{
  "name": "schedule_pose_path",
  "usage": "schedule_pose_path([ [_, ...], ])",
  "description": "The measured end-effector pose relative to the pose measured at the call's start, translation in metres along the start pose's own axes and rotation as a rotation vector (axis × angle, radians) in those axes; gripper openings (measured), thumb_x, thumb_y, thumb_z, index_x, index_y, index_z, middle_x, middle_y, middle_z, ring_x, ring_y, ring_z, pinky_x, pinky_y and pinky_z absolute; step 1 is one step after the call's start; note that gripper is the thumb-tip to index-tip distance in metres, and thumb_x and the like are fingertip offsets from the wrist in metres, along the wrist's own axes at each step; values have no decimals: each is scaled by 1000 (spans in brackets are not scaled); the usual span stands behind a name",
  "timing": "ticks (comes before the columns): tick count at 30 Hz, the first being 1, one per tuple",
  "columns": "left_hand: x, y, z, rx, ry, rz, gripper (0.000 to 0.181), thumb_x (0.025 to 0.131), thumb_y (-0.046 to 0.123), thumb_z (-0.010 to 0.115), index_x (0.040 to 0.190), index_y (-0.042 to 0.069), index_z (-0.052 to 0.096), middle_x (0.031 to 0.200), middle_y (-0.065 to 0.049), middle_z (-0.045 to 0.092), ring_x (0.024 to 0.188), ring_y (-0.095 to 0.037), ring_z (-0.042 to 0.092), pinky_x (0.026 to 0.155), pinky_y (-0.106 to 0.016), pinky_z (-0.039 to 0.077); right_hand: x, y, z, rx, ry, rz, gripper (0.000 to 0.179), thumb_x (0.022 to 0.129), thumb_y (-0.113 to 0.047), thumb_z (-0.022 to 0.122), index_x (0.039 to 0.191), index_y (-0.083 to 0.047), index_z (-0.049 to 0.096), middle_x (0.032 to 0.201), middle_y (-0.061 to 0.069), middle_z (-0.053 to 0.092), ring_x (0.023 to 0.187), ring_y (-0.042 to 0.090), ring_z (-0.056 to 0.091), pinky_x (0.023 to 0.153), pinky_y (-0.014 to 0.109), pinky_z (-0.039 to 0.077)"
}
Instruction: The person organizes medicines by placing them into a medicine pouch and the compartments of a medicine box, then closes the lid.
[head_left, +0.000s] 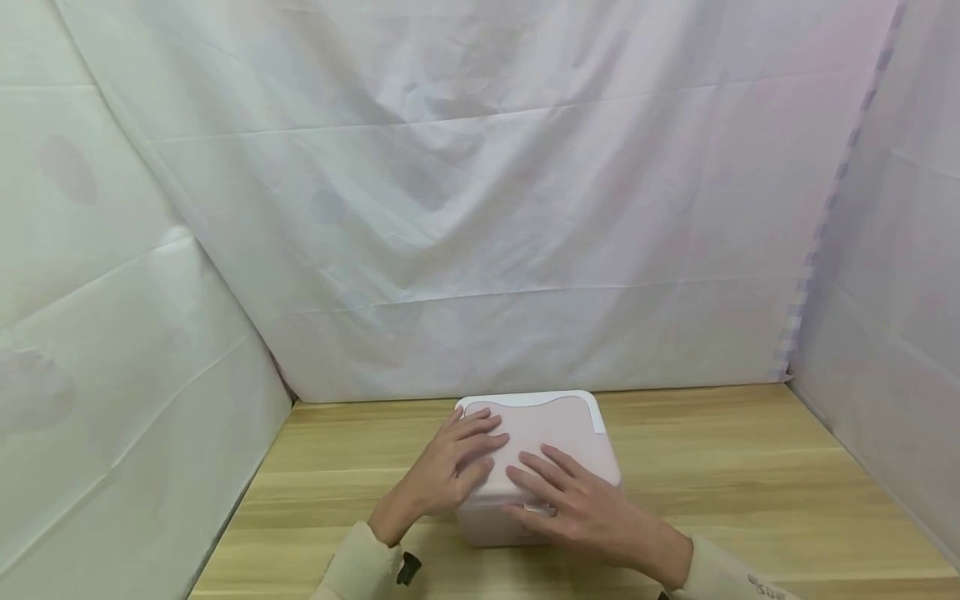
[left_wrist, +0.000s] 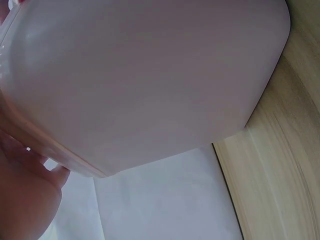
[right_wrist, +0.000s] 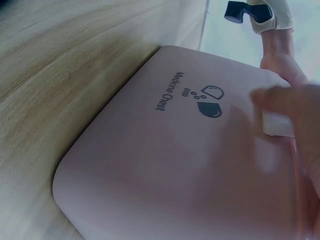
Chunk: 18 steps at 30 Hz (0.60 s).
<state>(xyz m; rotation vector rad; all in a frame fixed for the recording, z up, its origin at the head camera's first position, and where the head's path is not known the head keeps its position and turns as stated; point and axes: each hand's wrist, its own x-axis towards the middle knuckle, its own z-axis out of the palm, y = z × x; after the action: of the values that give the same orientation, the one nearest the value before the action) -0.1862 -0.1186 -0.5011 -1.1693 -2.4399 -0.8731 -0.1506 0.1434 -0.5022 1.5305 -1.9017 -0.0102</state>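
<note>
A pale pink medicine chest [head_left: 551,429] with a white-edged lid stands on the wooden table, its lid down. My left hand [head_left: 453,467] rests on the lid's left side, fingers spread over the top. On the right front part of the lid lies my right hand [head_left: 577,504], fingers extended, with its thumb down by the front latch. In the right wrist view the chest's front [right_wrist: 165,145] carries a pill drawing and the words "Medicine Chest", and the white latch [right_wrist: 278,124] is close to my thumb. The left wrist view shows the chest's plain side [left_wrist: 150,85].
The wood-grain table [head_left: 720,467] extends on both sides of the chest. A white cloth [head_left: 465,208] hangs behind it, and more white sheets [head_left: 112,333] enclose the left and right sides. A dark strap piece [head_left: 408,568] sticks out at the left sleeve.
</note>
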Motion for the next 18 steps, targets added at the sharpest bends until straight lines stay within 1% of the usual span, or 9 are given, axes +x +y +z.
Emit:
schedule_pose_path([
  [1, 0, 0, 0, -4, -4, -5, 33, 96, 20, 57, 126, 13, 69, 140, -8, 58, 139, -27, 45, 116, -62, 21, 0, 0, 1, -9, 18, -6, 35, 101, -24, 48, 135, -20, 59, 141, 18, 53, 126, 35, 55, 99, 54, 48],
  [3, 0, 0, -1, -7, -9, -11, 33, 96, 21, 57, 126, 13, 69, 140, -8, 58, 139, -26, 44, 117, -62, 21, 1, 1, 2, -29, 52, -16, 36, 107, -19, 35, 133, -20, 61, 139, 18, 55, 123, 35, 57, 97, 53, 49],
  [5, 0, 1, 0, -12, -9, -16, 33, 96, 21, 56, 126, 13, 69, 141, -7, 58, 140, -26, 44, 117, -62, 20, 1, 1, 3, -37, 64, -21, 39, 108, -17, 31, 132, -20, 61, 138, 18, 56, 123, 35, 58, 96, 54, 50],
  [10, -1, 0, 1, -17, -1, -19, 33, 96, 21, 57, 126, 13, 69, 141, -7, 58, 140, -26, 43, 117, -61, 20, 1, 2, 4, -42, 81, -36, 37, 107, -19, 34, 133, -19, 61, 137, 19, 57, 121, 37, 58, 95, 55, 50],
  [13, -1, -1, 2, -7, 8, -12, 33, 95, 21, 58, 125, 14, 69, 140, -7, 59, 139, -26, 44, 116, -62, 22, 1, 2, 4, -19, 78, -32, 35, 106, -24, 39, 133, -18, 61, 136, 18, 57, 121, 36, 59, 96, 54, 50],
  [18, -1, -1, 3, -1, 29, 5, 32, 94, 20, 59, 124, 14, 69, 138, -8, 60, 137, -28, 46, 113, -64, 25, 0, 2, 2, 6, 21, -11, 40, 98, -34, 52, 133, -17, 61, 139, 17, 55, 125, 35, 56, 99, 54, 48],
])
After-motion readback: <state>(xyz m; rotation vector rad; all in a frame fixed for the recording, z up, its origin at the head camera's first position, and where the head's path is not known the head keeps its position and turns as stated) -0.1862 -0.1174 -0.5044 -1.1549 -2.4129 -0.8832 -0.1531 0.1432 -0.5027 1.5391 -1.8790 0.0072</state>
